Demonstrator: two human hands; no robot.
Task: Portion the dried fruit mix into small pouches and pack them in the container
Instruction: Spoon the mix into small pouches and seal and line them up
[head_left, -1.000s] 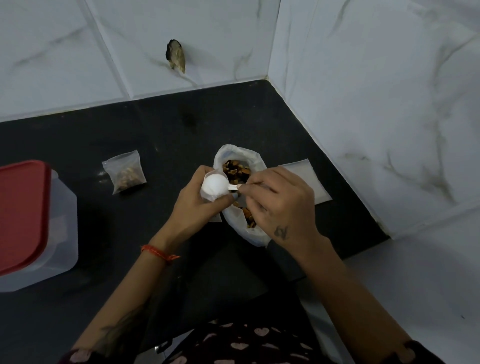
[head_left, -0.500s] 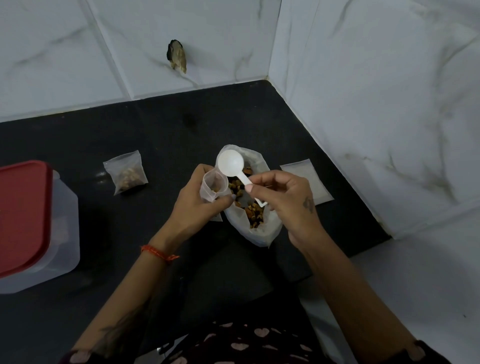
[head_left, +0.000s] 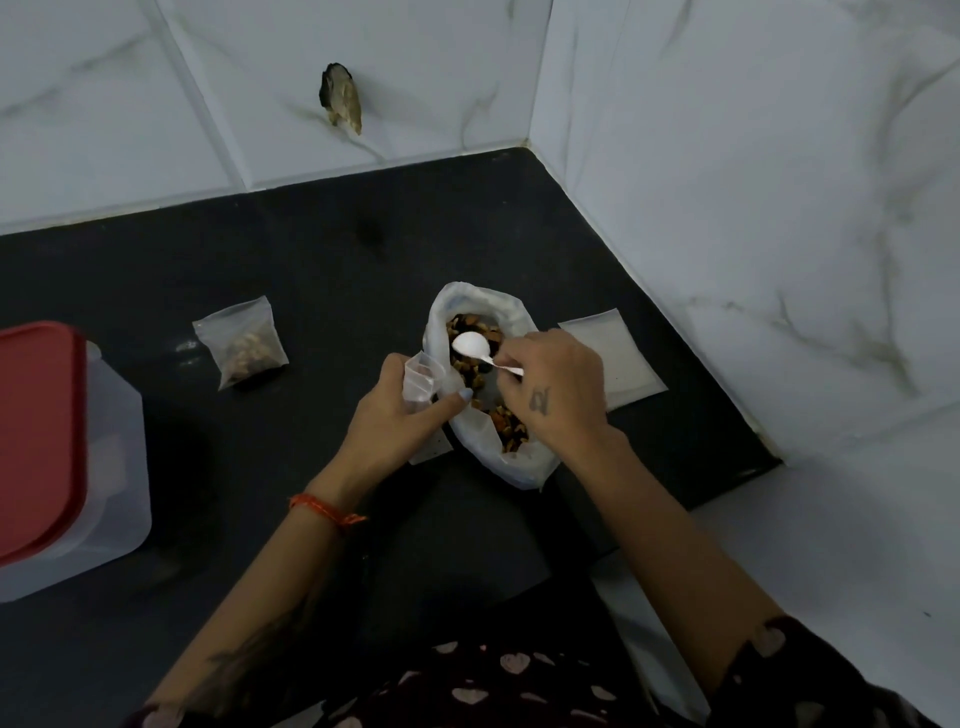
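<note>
A white plastic bag (head_left: 519, 462) of brown dried fruit mix (head_left: 511, 428) lies open on the black counter (head_left: 322, 270). My right hand (head_left: 553, 392) holds a white spoon (head_left: 470, 344) by its handle, with the bowl down on the mix near the bag's far end. My left hand (head_left: 395, 410) holds a small clear pouch (head_left: 422, 382) upright and open, just left of the bag. A filled pouch (head_left: 241, 343) lies on the counter to the left. Flat empty pouches (head_left: 615, 353) lie right of the bag.
A translucent container with a red lid (head_left: 36, 447) stands at the left edge. White marble-tiled walls (head_left: 727, 208) close the counter at the back and right. A dark chipped hole (head_left: 340, 101) marks the back wall.
The spoon went from tipping over the small pouch to lifted above the bag, and now its bowl is lowered onto the fruit mix. My left hand kept the pouch in place.
</note>
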